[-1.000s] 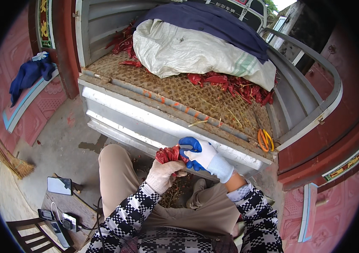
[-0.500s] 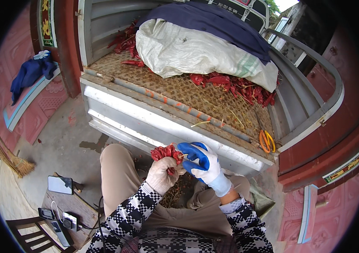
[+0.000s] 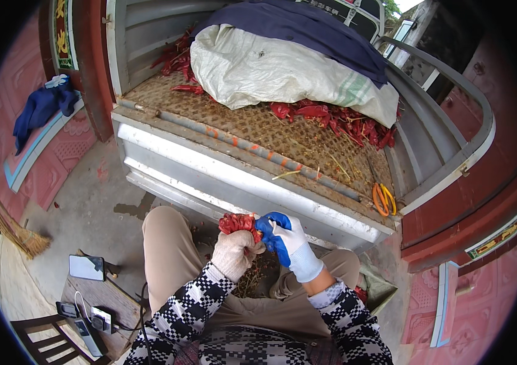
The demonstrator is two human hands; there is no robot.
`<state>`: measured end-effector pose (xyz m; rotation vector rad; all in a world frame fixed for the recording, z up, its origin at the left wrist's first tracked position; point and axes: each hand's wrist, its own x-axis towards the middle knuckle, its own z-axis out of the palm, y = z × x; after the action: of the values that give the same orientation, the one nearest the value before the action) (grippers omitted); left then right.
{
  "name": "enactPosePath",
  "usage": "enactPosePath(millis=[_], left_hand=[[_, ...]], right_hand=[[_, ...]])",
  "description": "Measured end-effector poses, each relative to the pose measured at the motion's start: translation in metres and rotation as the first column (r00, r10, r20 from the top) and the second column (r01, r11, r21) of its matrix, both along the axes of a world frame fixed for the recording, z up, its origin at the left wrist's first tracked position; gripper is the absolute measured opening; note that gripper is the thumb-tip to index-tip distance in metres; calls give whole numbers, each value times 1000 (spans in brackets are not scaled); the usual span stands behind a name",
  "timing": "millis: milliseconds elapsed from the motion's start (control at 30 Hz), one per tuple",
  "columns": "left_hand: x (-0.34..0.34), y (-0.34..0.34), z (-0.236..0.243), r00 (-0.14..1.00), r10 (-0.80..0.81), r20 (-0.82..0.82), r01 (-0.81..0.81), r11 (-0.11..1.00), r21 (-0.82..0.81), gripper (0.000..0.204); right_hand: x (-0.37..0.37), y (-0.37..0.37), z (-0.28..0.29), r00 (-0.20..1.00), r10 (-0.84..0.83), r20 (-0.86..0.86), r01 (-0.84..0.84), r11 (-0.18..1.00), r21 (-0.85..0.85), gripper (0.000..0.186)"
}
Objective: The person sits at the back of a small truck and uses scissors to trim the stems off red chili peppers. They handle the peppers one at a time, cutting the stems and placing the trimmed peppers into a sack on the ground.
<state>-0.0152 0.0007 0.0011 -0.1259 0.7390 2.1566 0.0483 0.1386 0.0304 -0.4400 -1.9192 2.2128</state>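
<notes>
In a whitish knit glove, my left hand (image 3: 232,254) is closed round a bunch of dried red chillies (image 3: 238,222), held over my lap. The chillies' tips point left and their stem ends face right. My right hand (image 3: 281,236), in a white glove with blue-coated palm and fingers, pinches at the stem end and touches the bunch. Its fingers cover most of the stems. More dried red chillies (image 3: 313,112) lie in the truck bed, partly under a white woven sack (image 3: 258,67).
Ahead is the truck bed's metal tailgate (image 3: 210,173). Orange-handled scissors (image 3: 384,199) lie at the bed's right corner. A dark blue cloth (image 3: 295,27) covers the sack. At left are a small wooden table (image 3: 109,293) with a phone (image 3: 87,267), and a broom (image 3: 30,240).
My right hand has turned and closed its blue fingers over the stem end, which showed between spread fingers before. My left hand keeps its hold on the chillies.
</notes>
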Motion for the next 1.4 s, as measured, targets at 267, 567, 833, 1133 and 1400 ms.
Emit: enactPosePath(millis=[267,567,833,1133,1400], left_hand=[[-4,3,-30,988,-86,132,61,982,180,20],[-11,9,-38,946,-202,252,106,931,348,11],[-25,32,-116,429,-83,-899,-273,938,-216,29],[26,23,-41,469,-216,-856,3,970,-243,49],[78,40,0,701,-362,-615,498,866,58,111]], right_hand=[[-10,-5,2,956,-119,267,252,802,-542,19],[-10,38,-47,982,-188,0,181,947,266,31],[25,8,-3,988,-144,50,119,933,339,46],[40,-36,-38,940,-269,-212,342,756,558,79],[123,16,-13,790,-515,-333,582,801,143,41]])
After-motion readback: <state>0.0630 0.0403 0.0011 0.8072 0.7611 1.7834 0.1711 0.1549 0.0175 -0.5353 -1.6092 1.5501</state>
